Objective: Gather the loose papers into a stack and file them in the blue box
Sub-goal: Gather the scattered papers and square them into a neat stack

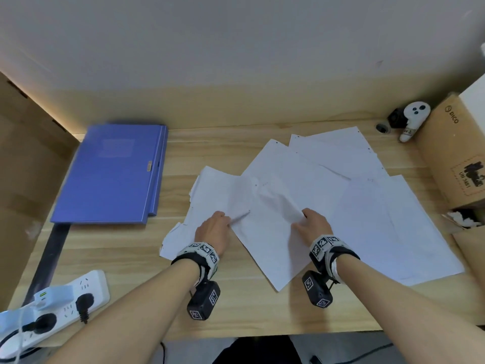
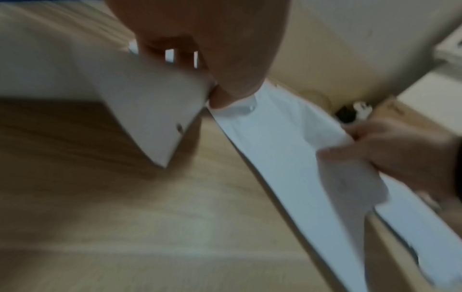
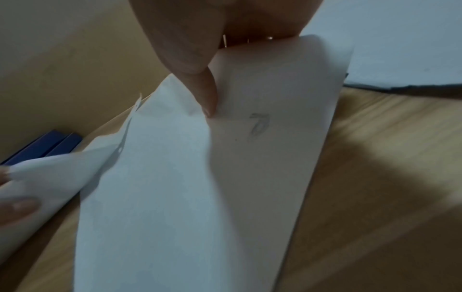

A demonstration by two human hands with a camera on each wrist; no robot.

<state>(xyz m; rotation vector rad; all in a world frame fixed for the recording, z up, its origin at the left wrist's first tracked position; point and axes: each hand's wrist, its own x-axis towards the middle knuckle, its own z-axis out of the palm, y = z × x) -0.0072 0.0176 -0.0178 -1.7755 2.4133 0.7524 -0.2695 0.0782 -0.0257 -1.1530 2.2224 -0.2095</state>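
White loose papers [image 1: 328,185] right of blue box [image 1: 112,177]: light, floppy; left hand [image 1: 212,229] and right hand [image 1: 312,224] pinch sheet edges.

Both forearms reach forward, wrists banded. Left hand [image 1: 213,227] palm down, fingers curled, pinching sheet [image 1: 220,195]. Right hand [image 1: 313,223] thumb [image 3: 200,92] and fingers pinching another sheet [image 1: 273,232]

A pale wooden desk [image 1: 236,306] stands against a plain off-white wall [image 1: 236,48], lit warmly along its base.
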